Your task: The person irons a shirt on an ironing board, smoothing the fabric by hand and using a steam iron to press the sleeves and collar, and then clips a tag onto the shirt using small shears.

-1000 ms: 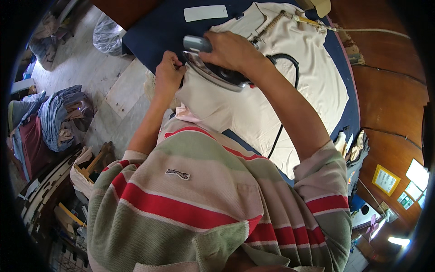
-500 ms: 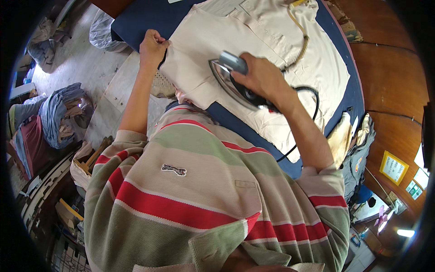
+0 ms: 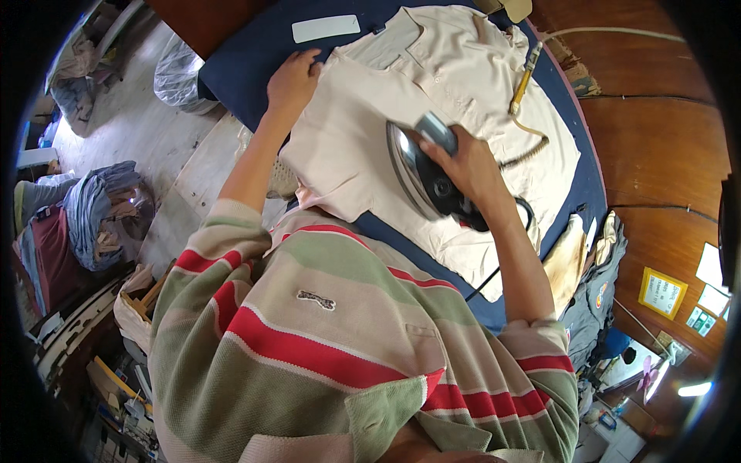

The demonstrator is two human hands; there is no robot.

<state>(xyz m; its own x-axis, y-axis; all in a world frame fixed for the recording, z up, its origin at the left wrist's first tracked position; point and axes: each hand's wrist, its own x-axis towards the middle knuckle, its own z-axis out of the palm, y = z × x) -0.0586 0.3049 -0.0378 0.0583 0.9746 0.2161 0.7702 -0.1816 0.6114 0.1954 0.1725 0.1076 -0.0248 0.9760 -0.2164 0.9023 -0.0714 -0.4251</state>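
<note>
A cream button-front shirt [image 3: 363, 116] lies spread over a dark blue padded ironing surface [image 3: 247, 69], its collar opening at the far side. My right hand [image 3: 471, 166] is wrapped around the grey handle of an electric iron [image 3: 432, 181]. The iron rests over the near middle part of the shirt, its soleplate edge toward the left. My left hand [image 3: 296, 81] is at the shirt's upper left edge, fingers stretched and slightly apart, touching the cloth and the blue cover. Behind my right hand a black cord leaves the iron.
A white strip [image 3: 326, 28] lies on the blue cover at the far side. A coiled hose with a yellow handle [image 3: 522, 91] crosses the shirt's right side. Folded clothes [image 3: 104, 204] are piled at left, a plastic-wrapped bundle [image 3: 181, 77] beyond. Wooden panelling [image 3: 641, 139] borders the right.
My right hand and the iron have moved slightly right and toward me. My left hand has loosened from its pinch at the shirt's edge and shifted right, its fingers now stretched. The view has shifted.
</note>
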